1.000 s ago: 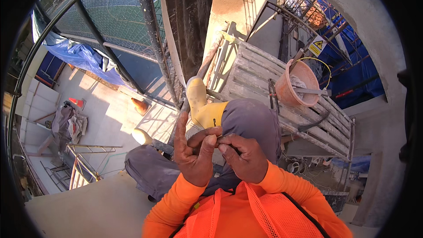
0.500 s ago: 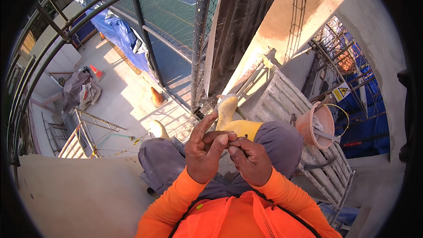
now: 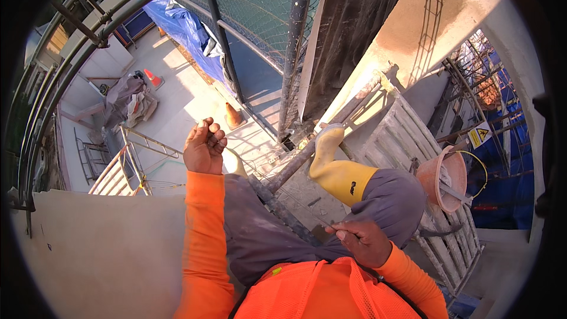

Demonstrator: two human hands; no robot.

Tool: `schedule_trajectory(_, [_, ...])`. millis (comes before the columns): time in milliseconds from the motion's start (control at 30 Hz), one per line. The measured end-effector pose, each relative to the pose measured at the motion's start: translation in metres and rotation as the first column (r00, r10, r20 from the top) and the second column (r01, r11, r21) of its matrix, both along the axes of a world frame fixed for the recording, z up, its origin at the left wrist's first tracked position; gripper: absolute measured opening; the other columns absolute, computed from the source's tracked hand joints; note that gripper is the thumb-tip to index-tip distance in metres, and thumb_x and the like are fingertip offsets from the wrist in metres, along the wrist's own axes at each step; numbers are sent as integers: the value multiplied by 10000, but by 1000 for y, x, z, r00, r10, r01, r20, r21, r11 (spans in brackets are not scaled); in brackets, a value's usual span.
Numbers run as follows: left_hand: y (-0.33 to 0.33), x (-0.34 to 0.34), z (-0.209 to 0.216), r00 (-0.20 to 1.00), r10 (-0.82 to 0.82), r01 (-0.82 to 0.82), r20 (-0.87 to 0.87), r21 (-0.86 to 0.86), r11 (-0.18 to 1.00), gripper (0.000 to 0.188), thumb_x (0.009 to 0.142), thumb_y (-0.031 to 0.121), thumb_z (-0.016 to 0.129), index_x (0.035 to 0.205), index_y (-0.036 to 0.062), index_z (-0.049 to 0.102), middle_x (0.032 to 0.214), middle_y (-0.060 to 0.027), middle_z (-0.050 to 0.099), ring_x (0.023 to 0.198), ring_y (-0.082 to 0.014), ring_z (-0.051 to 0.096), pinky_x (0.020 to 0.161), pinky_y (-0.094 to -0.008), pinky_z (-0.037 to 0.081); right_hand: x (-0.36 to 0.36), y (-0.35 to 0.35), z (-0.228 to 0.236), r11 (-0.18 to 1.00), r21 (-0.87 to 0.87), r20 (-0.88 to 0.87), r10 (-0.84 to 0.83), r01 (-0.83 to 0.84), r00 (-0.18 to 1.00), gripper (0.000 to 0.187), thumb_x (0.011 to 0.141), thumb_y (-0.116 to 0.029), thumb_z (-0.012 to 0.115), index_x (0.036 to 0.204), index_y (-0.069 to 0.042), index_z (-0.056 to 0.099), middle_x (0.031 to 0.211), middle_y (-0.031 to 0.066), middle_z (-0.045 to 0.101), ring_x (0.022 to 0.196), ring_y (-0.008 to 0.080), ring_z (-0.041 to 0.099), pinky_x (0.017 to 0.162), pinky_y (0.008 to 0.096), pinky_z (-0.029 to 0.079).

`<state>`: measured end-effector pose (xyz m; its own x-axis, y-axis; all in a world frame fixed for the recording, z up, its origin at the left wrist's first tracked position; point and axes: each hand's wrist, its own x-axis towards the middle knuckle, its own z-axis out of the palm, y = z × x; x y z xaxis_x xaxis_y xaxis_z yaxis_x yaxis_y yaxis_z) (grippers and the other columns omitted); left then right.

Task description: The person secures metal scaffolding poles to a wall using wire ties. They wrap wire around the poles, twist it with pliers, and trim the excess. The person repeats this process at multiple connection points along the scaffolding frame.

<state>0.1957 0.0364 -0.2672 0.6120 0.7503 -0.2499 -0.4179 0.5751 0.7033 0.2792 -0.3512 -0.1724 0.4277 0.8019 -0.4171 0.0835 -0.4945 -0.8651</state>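
My left hand (image 3: 204, 147) is raised in front of the left knee, its fingertips pinched together. Low over the right thigh, my right hand (image 3: 365, 242) is closed, thumb against fingers. A thin line (image 3: 295, 199), string or wire, runs from the right fingertips up toward the left hand. Its far end is too fine to follow, so what sits in the left fingers is unclear. Below are grey trousers (image 3: 260, 212) and a yellow rubber boot (image 3: 339, 171) on my right foot; the other boot (image 3: 234, 163) is partly hidden behind the left hand.
At right, an orange bucket (image 3: 422, 177) with a tool stands on a slatted metal platform (image 3: 387, 136). Beyond hangs a yellow warning sign (image 3: 479, 134). Bent dark bars (image 3: 142, 9) arch across the upper left. Traffic cones (image 3: 233, 117) stand on the floor below.
My hands were together in front of me. The left has moved up and left, the right down and right, with the thin line now showing between them. The view has shifted slightly.
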Motion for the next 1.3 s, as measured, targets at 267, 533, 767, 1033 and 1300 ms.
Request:
schedule_trajectory(267, [86, -18, -48, 982, 99, -109, -160, -55, 993, 185, 1081, 186, 503, 1126, 44, 612, 919, -56, 704, 740, -162, 671, 647, -283, 589, -12, -49, -1, 995, -96, 207, 24, -4, 978, 236, 1035, -119, 570, 1147, 22, 722, 898, 158, 768, 678, 190, 702, 661, 309, 539])
schedule_trajectory(533, [19, 6, -91, 952, 295, -303, -84, -412, 859, 359, 1129, 261, 373, 1481, 188, 377, 1218, -161, 686, 932, -273, 686, 772, -433, 632, -22, 33, -31, 997, -69, 308, 54, -34, 950, 206, 1006, -92, 579, 1111, 2, 729, 763, 171, 694, 605, 198, 651, 601, 331, 505])
schedule_trajectory(767, [27, 9, -137, 813, 541, -576, -213, -424, 699, 398, 1108, 218, 373, 1504, 252, 386, 1255, -155, 658, 950, -292, 688, 783, -443, 642, -27, 44, -61, 994, -96, 22, 57, -54, 998, 224, 1016, -106, 570, 1150, 1, 715, 716, 73, 635, 607, 133, 555, 602, 293, 460])
schedule_trajectory(1033, [1, 24, -175, 789, 573, -606, -221, -429, 669, 465, 1053, 35, 493, 1485, 161, 374, 972, -113, 656, 758, -259, 701, 631, -407, 654, -20, 26, -74, 979, -203, 12, -12, 14, 1000, 232, 1023, -118, 571, 1149, 11, 717, 721, 5, 617, 645, 74, 508, 612, 263, 438])
schedule_trajectory(1300, [6, 30, -202, 873, 398, -487, -281, -493, 720, 273, 1032, 38, 534, 1289, 111, 479, 882, -87, 642, 754, -251, 709, 617, -384, 653, -16, 13, -84, 987, -161, 51, -8, 17, 999, 236, 1023, -134, 575, 1142, 13, 715, 717, 28, 627, 646, 74, 529, 611, 263, 441])
